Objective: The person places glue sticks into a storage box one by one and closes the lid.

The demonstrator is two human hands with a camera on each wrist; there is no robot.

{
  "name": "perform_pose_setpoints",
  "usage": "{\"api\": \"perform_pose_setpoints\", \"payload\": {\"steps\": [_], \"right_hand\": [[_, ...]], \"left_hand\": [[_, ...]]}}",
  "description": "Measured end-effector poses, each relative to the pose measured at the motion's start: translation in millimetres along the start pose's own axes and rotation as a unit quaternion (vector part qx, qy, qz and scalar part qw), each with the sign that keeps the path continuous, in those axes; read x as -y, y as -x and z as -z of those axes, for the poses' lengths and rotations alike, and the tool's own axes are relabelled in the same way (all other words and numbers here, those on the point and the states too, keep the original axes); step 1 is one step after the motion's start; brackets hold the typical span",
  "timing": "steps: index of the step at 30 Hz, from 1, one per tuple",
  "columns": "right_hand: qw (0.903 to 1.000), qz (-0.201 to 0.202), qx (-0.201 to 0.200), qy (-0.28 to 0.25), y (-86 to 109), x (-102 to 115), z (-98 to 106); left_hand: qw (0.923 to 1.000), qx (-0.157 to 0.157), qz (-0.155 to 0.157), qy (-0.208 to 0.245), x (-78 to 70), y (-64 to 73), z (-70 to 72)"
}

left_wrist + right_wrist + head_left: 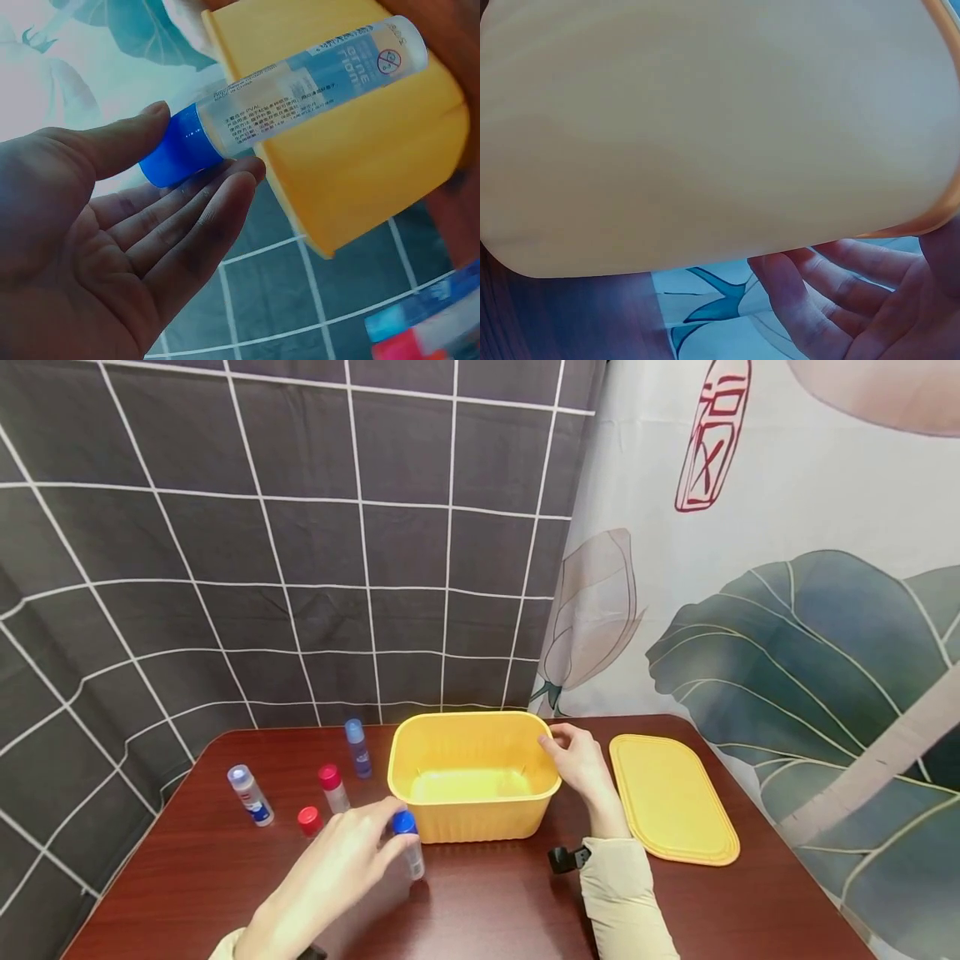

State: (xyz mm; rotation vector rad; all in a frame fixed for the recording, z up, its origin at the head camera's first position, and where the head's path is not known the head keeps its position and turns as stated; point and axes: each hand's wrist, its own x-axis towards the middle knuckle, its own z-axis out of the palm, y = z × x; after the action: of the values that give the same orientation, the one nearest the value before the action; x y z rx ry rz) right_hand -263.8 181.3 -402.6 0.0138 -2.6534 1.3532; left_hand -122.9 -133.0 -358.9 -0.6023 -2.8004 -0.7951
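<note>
My left hand (337, 860) pinches the blue cap of a clear glue bottle (300, 97) between thumb and fingertips. This bottle is near-upright at the front left of a yellow plastic box (480, 818), with small print on its label. At the box's right end, my right hand (581, 764) grips the rim, thumb over the edge and fingers outside. In the right wrist view the box wall (705, 150) fills most of the picture, with the right hand's fingers (855, 281) against it. The box's visible inside holds nothing.
Left of the box stand a blue bottle (359, 750), a white bottle with a pale blue cap (251, 795) and a red-capped bottle (334, 788). Another red cap (309, 820) shows beside the left hand. A yellow lid (675, 799) lies on the right of the brown table (510, 902).
</note>
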Motion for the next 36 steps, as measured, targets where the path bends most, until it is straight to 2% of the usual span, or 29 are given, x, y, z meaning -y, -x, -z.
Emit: {"api": "perform_pose_setpoints", "payload": {"steps": [8,14,19,24,28,36], "right_hand": [[1.0000,-0.003,0.003,-0.008,3.2,-3.2,2.4],[0.9999,-0.007,0.004,-0.007,4.8,-4.5,2.5],[0.9999,-0.005,0.008,-0.011,3.1,-2.4,2.3],[0.9999,-0.005,0.009,-0.011,1.5,-0.7,2.8],[0.9999,-0.004,0.005,-0.015,1.5,0.3,2.5],[0.9999,-0.004,0.002,-0.016,0.6,0.6,0.8]], "left_hand": [[0.9974,-0.027,-0.064,-0.021,-24.9,-19.5,23.6],[0.9951,-0.055,-0.080,-0.016,-40.0,-37.1,38.2],[0.9940,-0.059,-0.092,-0.006,-45.8,-58.1,45.3],[0.9931,-0.044,-0.108,0.001,-49.4,-84.9,44.3],[0.9936,-0.030,-0.109,0.001,-50.4,-109.7,37.8],[0.9938,0.043,-0.101,0.015,-49.8,-155.4,18.7]]}}
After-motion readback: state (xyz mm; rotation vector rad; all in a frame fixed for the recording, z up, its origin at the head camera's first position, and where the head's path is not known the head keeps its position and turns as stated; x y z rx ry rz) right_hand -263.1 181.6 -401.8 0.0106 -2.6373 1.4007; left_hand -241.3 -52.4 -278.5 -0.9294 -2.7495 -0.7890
